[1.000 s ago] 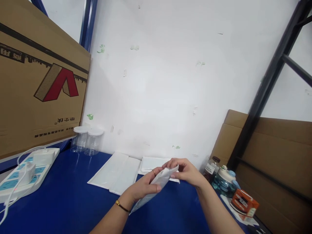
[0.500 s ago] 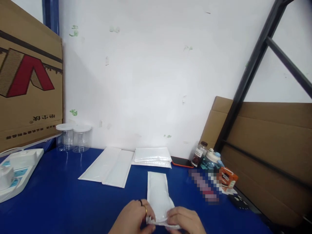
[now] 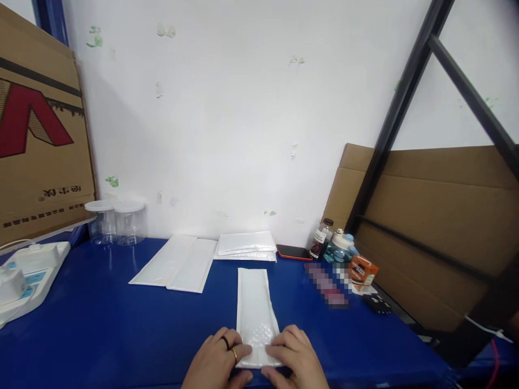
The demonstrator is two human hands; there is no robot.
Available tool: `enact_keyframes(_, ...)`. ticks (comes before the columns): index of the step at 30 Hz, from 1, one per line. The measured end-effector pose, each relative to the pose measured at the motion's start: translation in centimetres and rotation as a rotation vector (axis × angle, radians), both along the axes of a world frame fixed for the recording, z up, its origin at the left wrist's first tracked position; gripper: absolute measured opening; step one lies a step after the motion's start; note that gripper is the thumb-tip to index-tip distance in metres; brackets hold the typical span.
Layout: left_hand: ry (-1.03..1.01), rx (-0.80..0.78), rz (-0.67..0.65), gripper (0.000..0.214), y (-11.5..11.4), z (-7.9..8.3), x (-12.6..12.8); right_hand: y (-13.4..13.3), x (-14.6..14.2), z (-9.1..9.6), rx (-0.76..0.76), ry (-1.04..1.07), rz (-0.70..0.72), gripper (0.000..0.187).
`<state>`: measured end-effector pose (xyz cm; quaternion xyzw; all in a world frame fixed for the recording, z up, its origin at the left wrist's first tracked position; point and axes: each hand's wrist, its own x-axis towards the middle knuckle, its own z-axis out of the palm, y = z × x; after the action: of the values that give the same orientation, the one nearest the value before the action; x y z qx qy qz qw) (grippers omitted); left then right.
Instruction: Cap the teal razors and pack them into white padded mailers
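A white padded bubble mailer (image 3: 254, 302), long and narrow, lies on the blue table straight in front of me. My left hand (image 3: 217, 361), with a black ring and a gold ring, pinches its near left corner: fingers on top, thumb at the front edge. On the near right corner, my right hand (image 3: 300, 357) grips in the same way. Bubbles show through the surface between my fingertips. Behind it are two flat white mailers (image 3: 172, 263) side by side or one opened out; I cannot tell which. A small stack of white mailers (image 3: 246, 243) lies against the wall.
The blue table (image 3: 121, 329) holds a power strip (image 3: 42, 275) and two clear lidded jars (image 3: 130, 224) at left. Toward the right are a phone (image 3: 294, 252), a dark bottle (image 3: 321, 240), a blue-white bottle (image 3: 340, 247) and an orange box (image 3: 363, 273). Cardboard and a black frame (image 3: 389, 129) stand beyond.
The mailer's near end, raised and crumpled before, now lies flatter with its front edge straight. Both hands have spread their fingers further over it. The view has tilted slightly down and right.
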<state>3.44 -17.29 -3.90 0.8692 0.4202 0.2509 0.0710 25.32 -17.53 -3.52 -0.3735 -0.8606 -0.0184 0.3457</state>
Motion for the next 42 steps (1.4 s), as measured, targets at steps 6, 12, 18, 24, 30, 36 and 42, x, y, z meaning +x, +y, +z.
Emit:
enact_keyframes(6, 0.223, 0.263, 0.040, 0.015, 1.0, -0.5, 1.1, 0.2, -1.6, 0.0, 0.237, -0.134, -0.116, 0.012)
enact_keyframes(12, 0.048, 0.173, -0.101, 0.016, 1.1, 4.6, 0.5, 1.2, -2.4, 2.3, 0.413, -0.181, 0.028, 0.023)
enact_keyframes(18, -0.320, -0.008, 0.007, 0.042, 4.7, 7.2, -1.8, 2.3, -0.6, 9.7, 0.005, 0.054, 0.086, 0.020)
enact_keyframes(24, -0.495, -0.425, 0.083, 0.035, 12.0, 8.4, -6.5, 10.8, 0.3, 12.4, -0.458, 0.804, -0.001, 0.028)
enact_keyframes(30, -0.727, -0.342, 0.323, 0.057, 21.2, 10.0, -6.6, 22.3, 0.2, 8.7, -0.484, 1.024, -0.199, 0.046)
enact_keyframes(36, -0.465, -0.204, 0.599, 0.055, 27.3, 6.9, -5.2, 27.7, 0.4, 5.1, -0.250, 0.590, -0.473, 0.021)
enact_keyframes(42, -0.023, -0.128, 0.665, 0.059, 23.4, 5.2, -8.1, 25.5, 1.0, 6.0, -0.031, 0.534, -0.536, 0.037)
